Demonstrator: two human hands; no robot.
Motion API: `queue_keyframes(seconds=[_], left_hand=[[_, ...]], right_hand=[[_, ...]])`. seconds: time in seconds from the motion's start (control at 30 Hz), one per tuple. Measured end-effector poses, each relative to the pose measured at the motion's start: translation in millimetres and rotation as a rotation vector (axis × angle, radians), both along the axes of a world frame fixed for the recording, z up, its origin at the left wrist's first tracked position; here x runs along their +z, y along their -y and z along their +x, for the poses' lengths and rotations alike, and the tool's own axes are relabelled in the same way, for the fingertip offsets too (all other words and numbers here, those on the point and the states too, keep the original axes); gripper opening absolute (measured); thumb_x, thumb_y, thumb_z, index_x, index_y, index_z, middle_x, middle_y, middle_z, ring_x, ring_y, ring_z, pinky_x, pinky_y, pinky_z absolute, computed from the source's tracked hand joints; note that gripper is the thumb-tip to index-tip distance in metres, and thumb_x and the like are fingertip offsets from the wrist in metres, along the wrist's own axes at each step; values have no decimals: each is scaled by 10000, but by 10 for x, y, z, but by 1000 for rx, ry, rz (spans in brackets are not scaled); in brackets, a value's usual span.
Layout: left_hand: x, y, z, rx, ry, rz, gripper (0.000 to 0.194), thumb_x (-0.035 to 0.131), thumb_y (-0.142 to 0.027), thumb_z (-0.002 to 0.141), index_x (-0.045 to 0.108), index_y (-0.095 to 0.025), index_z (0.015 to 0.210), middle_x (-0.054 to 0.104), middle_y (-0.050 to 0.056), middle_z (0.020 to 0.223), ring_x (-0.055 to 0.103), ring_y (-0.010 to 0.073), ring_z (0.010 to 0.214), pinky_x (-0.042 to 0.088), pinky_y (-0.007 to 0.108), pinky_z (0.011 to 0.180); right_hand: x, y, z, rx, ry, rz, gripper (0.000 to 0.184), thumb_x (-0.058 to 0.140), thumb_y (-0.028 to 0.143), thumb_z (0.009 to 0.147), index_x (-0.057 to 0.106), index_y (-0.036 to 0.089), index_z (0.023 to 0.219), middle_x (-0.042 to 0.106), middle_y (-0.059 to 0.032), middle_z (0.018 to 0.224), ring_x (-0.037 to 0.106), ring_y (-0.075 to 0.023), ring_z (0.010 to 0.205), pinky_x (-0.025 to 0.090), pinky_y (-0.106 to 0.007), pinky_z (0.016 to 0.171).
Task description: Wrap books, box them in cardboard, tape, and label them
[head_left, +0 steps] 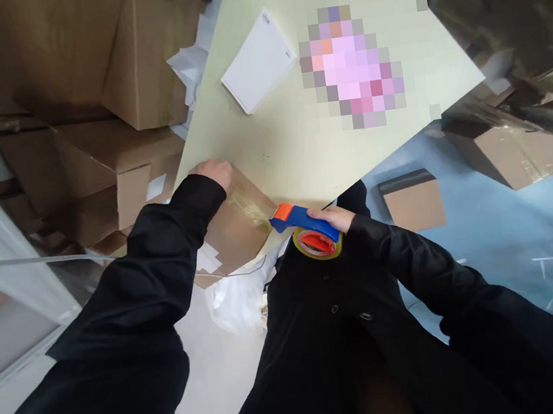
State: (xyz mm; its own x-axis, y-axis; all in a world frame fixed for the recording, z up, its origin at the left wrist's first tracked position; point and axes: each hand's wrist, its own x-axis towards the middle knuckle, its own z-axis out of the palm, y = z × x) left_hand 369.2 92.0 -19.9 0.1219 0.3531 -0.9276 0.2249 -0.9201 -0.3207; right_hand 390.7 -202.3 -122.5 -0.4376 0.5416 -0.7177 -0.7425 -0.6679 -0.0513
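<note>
Pale, cream-coloured surface (289, 145), with stacked cardboard boxes (65, 92) to its left and a pad of white slips (258, 61) on top, forms the working area. My left hand (214, 173) rests on a taped cardboard box (238, 222) at the surface's near edge; whether its fingers are open or closed I cannot tell. My right hand (337, 218) has its fingers closed around a blue-and-orange tape dispenser (302, 217), held beside the box's taped side.

blue-orange tape dispenser (303, 219) tilted beside taped cardboard box (232, 236) on table (300, 154)
</note>
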Motion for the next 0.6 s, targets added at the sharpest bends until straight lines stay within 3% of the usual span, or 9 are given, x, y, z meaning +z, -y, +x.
queue_keyframes(seconds=[0.13,0.23,0.33,0.47,0.53,0.6], left_hand=[[23,126,-62,-95,64,-31,293,510,-286,733,719,-145,883,674,171,882,569,331,975,321,471,851],[62,153,-97,-91,140,-80,250,512,-285,753,712,-159,838,669,148,845,529,324,1036,239,492,913],[133,186,-119,-67,174,-86,301,491,-273,778,691,-161,973,670,146,856,498,331,1080,206,501,930],[243,244,-102,-104,242,-40,588,464,-266,797,403,-139,1367,620,183,1154,459,343,1155,241,505,909],[278,236,-80,-141,286,-34,694,484,-295,790,263,-150,1432,486,197,1351,421,343,1206,265,503,902],[299,181,-76,-167,300,-32,716,514,-312,779,253,-163,1428,420,192,1411,409,329,1225,283,495,907]], right_hand=[[88,-112,-218,65,30,-39,412,657,548,743,724,151,830,720,-101,724,667,-224,676,543,-400,759],[149,-143,-274,141,36,-78,440,631,576,751,710,145,708,698,-110,645,654,-224,622,544,-398,724],[205,-144,-253,164,46,-94,443,617,569,766,702,144,676,697,-109,647,651,-218,615,540,-386,727],[253,-146,-219,166,79,-88,457,597,570,780,703,136,686,700,-114,664,653,-216,627,534,-376,742],[259,-143,-221,169,79,-83,463,585,571,789,704,133,696,706,-117,683,655,-214,632,536,-371,738],[255,-134,-230,171,72,-71,466,581,571,792,709,130,714,712,-118,706,658,-209,642,537,-364,746]])
